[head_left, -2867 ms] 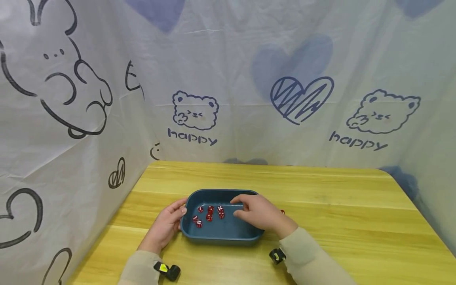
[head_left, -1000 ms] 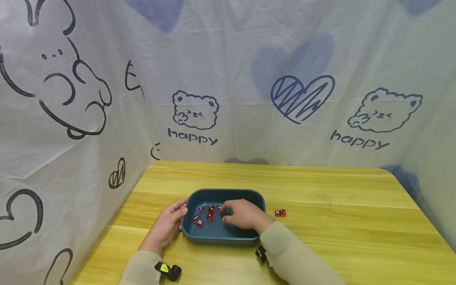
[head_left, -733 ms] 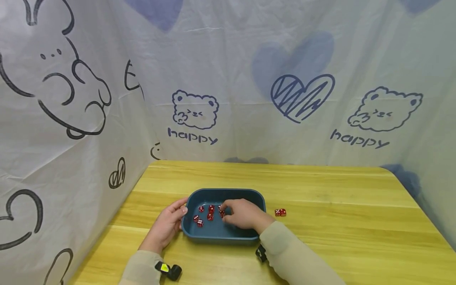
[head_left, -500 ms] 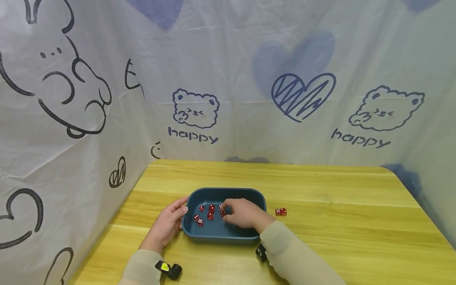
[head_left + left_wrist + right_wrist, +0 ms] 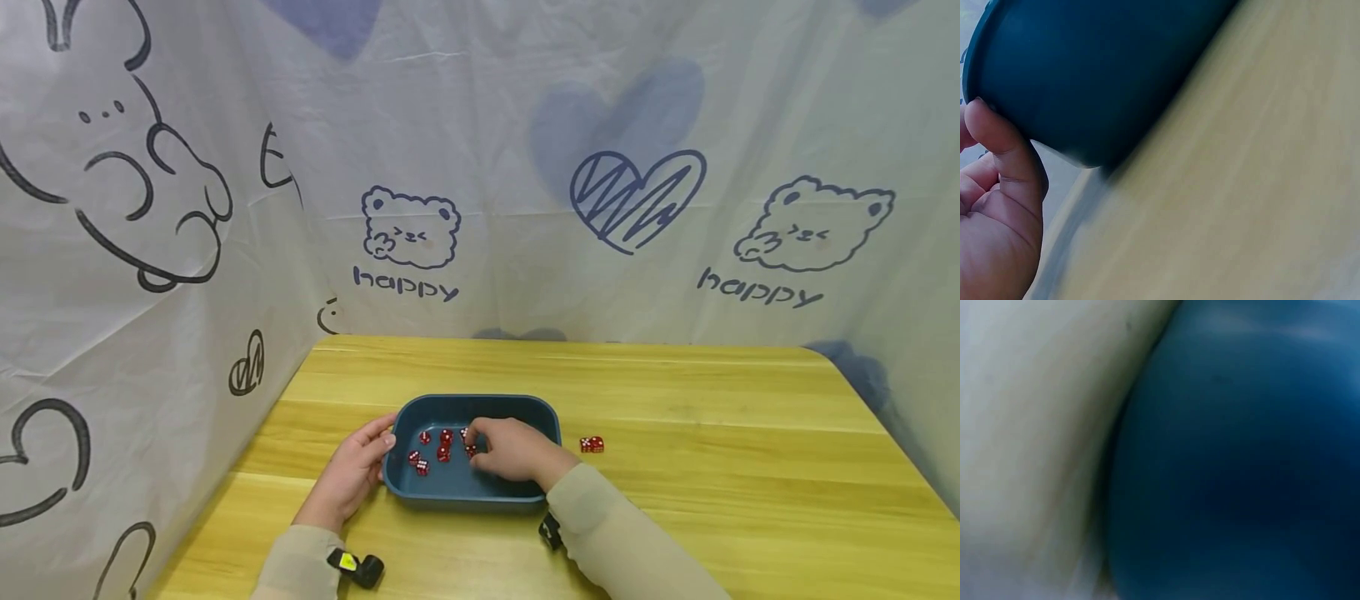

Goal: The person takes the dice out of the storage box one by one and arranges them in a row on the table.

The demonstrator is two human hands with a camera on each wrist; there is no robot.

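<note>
Head view: a printed cloth backdrop (image 5: 480,167) with bears, hearts and the word "happy" fills the upper two thirds of the frame, and a yellow wooden table (image 5: 712,467) fills the lower third. Left of centre on the table sits a dark blue tray (image 5: 480,492) with rounded corners. Both sleeved forearms come up from the bottom edge of the frame, each with a small black wrist camera strapped on.

The left hand (image 5: 347,477) lies against the tray's left wall, palm turned inward, fingers curved up along the rim and thumb near the top edge. In the left wrist view the left hand (image 5: 997,206) shows at lower left with the thumb pressed to the outer wall of the tray (image 5: 1097,69), so it is gripping that side.

The right hand (image 5: 512,453) reaches into the tray from the right, knuckles up and fingers curled downward toward the floor of the tray. Its fingertips sit at the right end of a scatter of red dice (image 5: 438,448) lying in the tray's middle and left; it seems to be pinching one die, though the fingers hide the contact. The right wrist view is a blur of blue and pale cloth.

Two more red dice, the outside pair (image 5: 591,445), lie touching each other on the table just right of the tray.
</note>
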